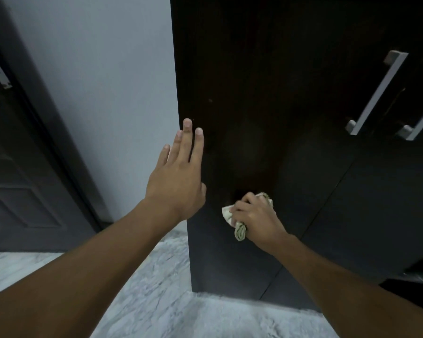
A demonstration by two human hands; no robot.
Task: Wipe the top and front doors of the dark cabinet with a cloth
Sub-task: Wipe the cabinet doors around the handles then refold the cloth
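The dark cabinet [266,93] fills the right of the view, and everything here is placed against it. The right hand [257,217] is curled round a bunched pale cloth [238,231] and presses it on the lower part of the cabinet's left front door [254,130], well below the pair of silver bar handles [376,93] that sit where the two doors meet. The left hand [178,176] is flat with its fingers straight and together, held at the door's outer left edge, higher than the cloth; whether the palm actually bears on the wood cannot be told. The two hands are apart, the cloth in the right one only. The cabinet's top is out of view. A marble-patterned floor [156,301] runs under the cabinet's foot, and a pale wall [95,81] stands to its left.

This looks like door wiping, low on the left panel. To do it well, spread the cloth flatter so more of it meets the wood, keep steady pressure, work in overlapping strokes down to the bottom edge, and use the left hand to steady the door so it does not rattle
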